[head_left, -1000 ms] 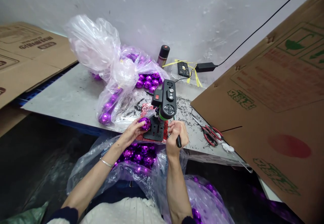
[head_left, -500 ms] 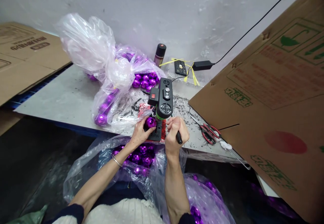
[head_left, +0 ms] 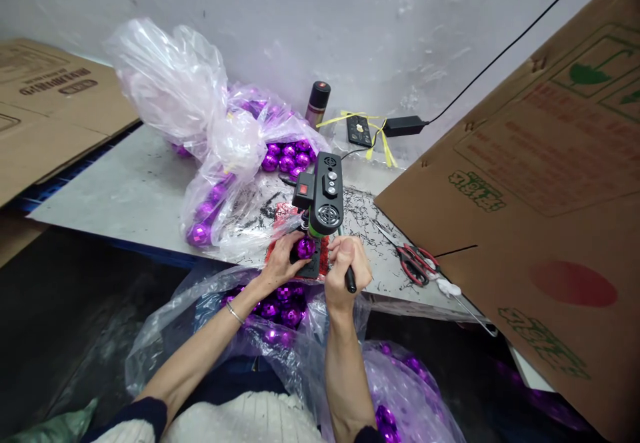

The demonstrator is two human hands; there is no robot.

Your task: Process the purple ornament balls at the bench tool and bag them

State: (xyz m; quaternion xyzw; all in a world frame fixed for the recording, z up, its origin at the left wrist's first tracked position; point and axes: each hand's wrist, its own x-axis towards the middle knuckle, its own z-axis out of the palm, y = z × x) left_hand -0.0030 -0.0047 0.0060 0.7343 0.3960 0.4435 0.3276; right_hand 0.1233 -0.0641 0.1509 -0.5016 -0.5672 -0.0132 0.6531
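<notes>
A black bench machine (head_left: 327,189) with a red switch stands on the grey table. Under its head, my left hand (head_left: 283,261) pinches a shiny purple ball (head_left: 305,248) between thumb and fingers, over the machine's black base (head_left: 311,269). To the right of the base, my right hand (head_left: 347,271) is wrapped round a black lever handle (head_left: 351,281) whose end sticks out below the fist. In front of the table edge, an open clear bag (head_left: 165,339) holds several purple balls (head_left: 283,306).
Red-handled scissors (head_left: 417,264) lie right of my right hand, beside a large cardboard box (head_left: 525,229). Bagged purple balls (head_left: 200,233) are at the left. Behind the machine are a spray can (head_left: 318,104), a black phone-like item (head_left: 359,130) and a power adapter (head_left: 404,126).
The purple ball in my left hand has moved slightly right, under the machine head. My right hand and the lever handle have shifted slightly left.
</notes>
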